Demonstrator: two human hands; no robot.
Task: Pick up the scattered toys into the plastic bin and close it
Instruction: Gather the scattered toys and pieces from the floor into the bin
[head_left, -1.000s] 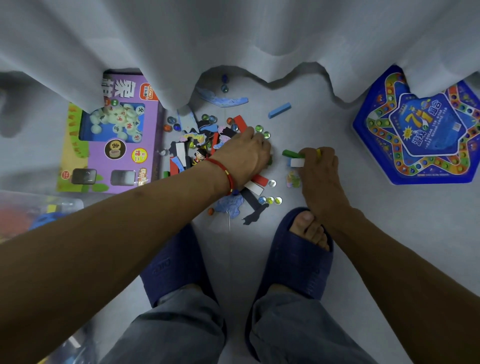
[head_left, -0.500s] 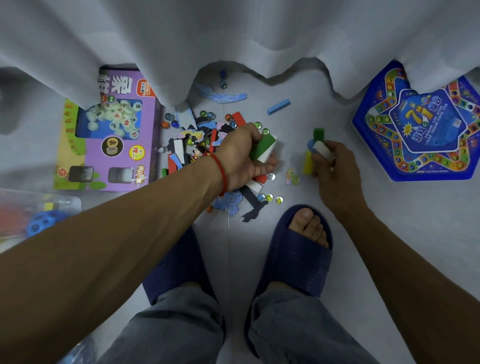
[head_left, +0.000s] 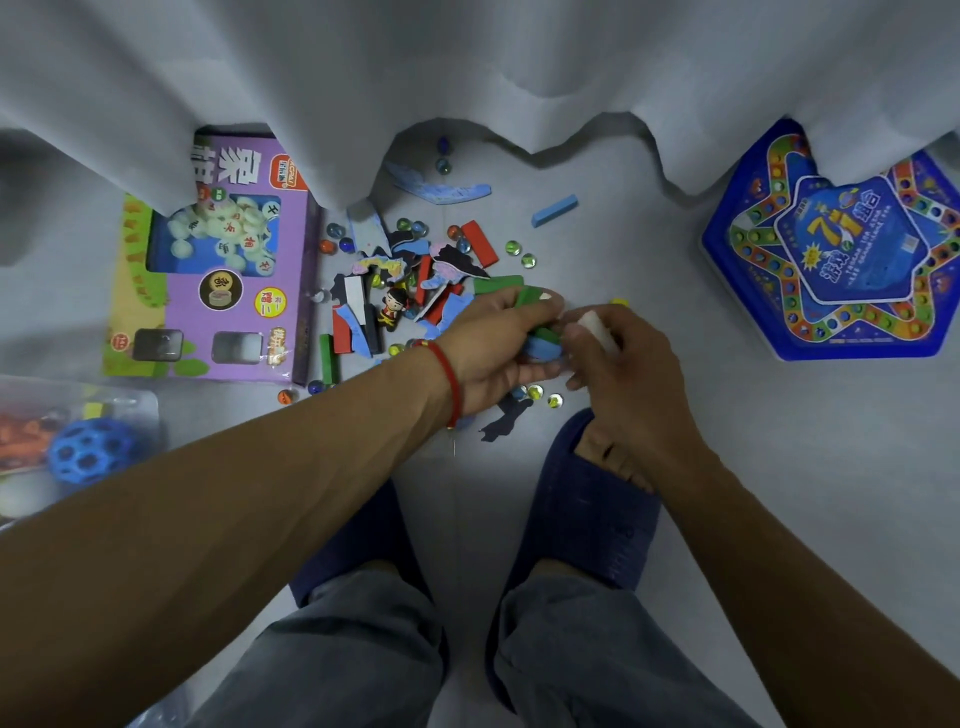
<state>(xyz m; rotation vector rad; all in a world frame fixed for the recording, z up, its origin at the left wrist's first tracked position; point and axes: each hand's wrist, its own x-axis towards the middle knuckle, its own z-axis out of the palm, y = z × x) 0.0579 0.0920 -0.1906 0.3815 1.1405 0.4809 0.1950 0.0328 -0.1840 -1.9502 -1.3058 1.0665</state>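
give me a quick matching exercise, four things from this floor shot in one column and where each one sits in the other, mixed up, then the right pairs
Things:
1. purple game box
2. blue star-shaped board
3. blue holed ball
4. loose blue block

Places:
A. inside the plastic bin at far left
B. alone on the floor beyond the toy pile
C. far right, partly under the curtain
D. left of the toy pile, top edge under the curtain

Pairs: 1-D, 2-C, 3-A, 4-B
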